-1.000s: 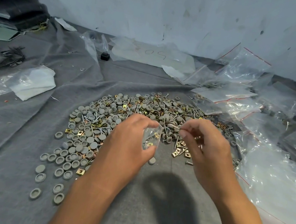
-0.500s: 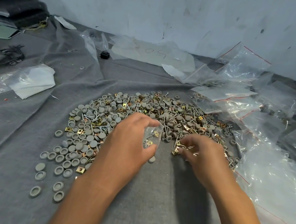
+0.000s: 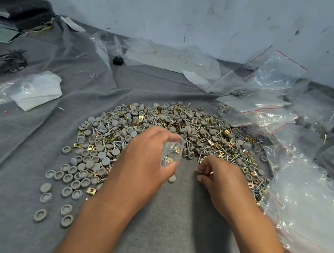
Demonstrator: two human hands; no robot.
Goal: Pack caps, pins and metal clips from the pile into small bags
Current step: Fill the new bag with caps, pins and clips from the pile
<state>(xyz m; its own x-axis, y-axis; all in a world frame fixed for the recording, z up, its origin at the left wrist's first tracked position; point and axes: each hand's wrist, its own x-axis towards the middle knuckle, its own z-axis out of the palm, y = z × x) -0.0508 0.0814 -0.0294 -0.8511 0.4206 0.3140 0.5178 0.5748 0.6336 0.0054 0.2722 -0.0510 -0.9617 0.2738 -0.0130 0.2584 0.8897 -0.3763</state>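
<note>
Our left hand grips a small clear bag upright beside the pile of grey caps, pins and gold clips, seemingly ready for filling, while our right hand, fingers curled, pinches at pieces on the grey cloth.

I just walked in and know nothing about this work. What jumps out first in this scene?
The big pile of grey caps, screw-like pins and gold metal clips spread on the grey cloth at the centre. Just in front of it, the left hand holds a small clear bag with a few pieces inside, while the right hand picks at the pile's near edge. To the right lies a heap of clear bags with red-lined tops.
</note>
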